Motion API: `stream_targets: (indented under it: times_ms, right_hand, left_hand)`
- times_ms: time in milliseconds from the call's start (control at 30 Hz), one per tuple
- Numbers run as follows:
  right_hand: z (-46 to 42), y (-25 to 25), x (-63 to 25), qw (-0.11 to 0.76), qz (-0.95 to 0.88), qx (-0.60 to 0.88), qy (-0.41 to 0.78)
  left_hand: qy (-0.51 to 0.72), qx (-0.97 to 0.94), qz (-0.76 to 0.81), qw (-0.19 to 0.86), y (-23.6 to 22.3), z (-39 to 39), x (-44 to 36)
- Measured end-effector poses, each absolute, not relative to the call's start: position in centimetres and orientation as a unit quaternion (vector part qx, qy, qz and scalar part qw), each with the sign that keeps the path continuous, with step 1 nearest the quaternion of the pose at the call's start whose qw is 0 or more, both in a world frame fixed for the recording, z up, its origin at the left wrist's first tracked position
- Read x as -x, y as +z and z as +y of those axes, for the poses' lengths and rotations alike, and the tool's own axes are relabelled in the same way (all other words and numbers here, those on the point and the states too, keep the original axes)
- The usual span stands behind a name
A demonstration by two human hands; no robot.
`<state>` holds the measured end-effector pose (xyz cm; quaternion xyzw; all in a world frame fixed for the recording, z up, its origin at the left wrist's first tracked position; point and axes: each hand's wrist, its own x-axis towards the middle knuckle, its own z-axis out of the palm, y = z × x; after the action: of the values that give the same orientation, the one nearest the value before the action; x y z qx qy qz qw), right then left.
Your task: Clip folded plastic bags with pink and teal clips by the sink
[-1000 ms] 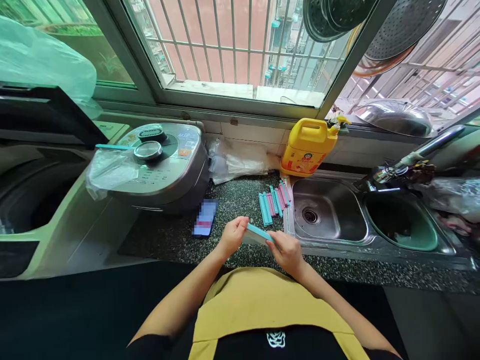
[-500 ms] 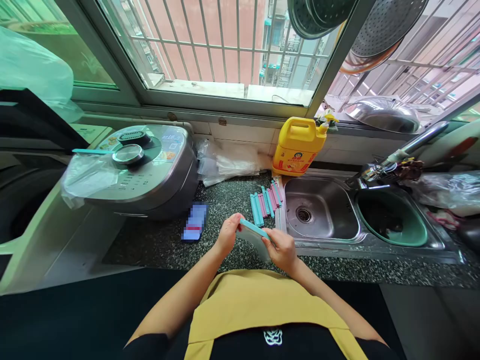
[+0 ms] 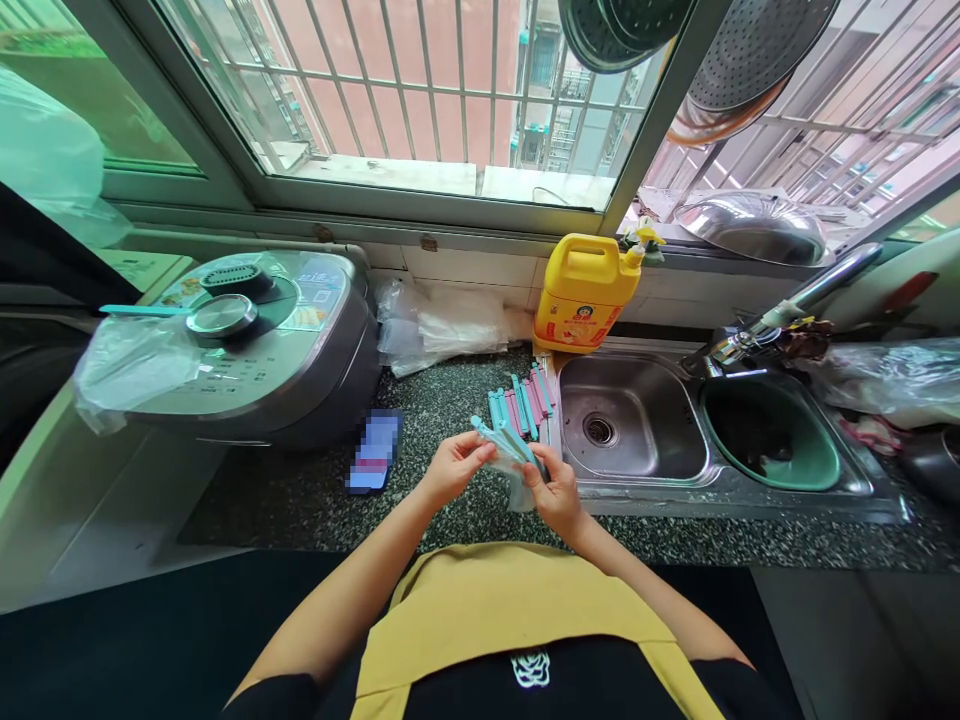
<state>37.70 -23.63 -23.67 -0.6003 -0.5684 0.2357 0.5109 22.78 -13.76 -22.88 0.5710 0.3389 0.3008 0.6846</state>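
A light blue bag sealing clip (image 3: 514, 441) is opened out at its left end, its two strips apart. My right hand (image 3: 559, 495) is closed around the clip's right end. A small clear plastic bag (image 3: 520, 493) hangs under the clip, partly hidden by my fingers. My left hand (image 3: 452, 468) pinches the bag's edge beside the clip's open end; the exact grip is partly hidden. Just beyond my hands, several blue and pink sealing clips (image 3: 520, 402) lie side by side on the counter.
A rice cooker (image 3: 262, 380) stands left, bearing a clipped plastic bag (image 3: 139, 365). Clear bags (image 3: 450, 325) lie by the wall. A blurred phone (image 3: 373, 452) rests on the granite counter (image 3: 300, 500). A yellow jug (image 3: 583, 295) stands behind the sink (image 3: 645, 425), which holds a green basin (image 3: 814, 450).
The clip was closed in a straight strip across both hands; now its left end has opened. My left hand has shifted from the clip's end to the bag. The view has drifted right.
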Motion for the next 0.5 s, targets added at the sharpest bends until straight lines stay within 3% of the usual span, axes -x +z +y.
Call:
stream_targets:
  times_ms: [233,400,500]
  right_hand:
    - [-23.0,-23.8,-37.4,0.600,-0.394,0.567,0.404]
    - [-22.1,-24.4,-38.4,0.653,-0.288,0.593,0.372]
    - [-21.7,-24.1,-39.3,0.636,-0.286,0.606,0.383]
  left_hand:
    - [0.338,-0.563,0.358,0.664,-22.4,-13.3,-22.6]
    - [0.326,-0.569,0.365,0.661,-22.6,-12.6,-21.8]
    - [0.300,-0.618,0.360,0.631,-22.1,-11.9,-21.3]
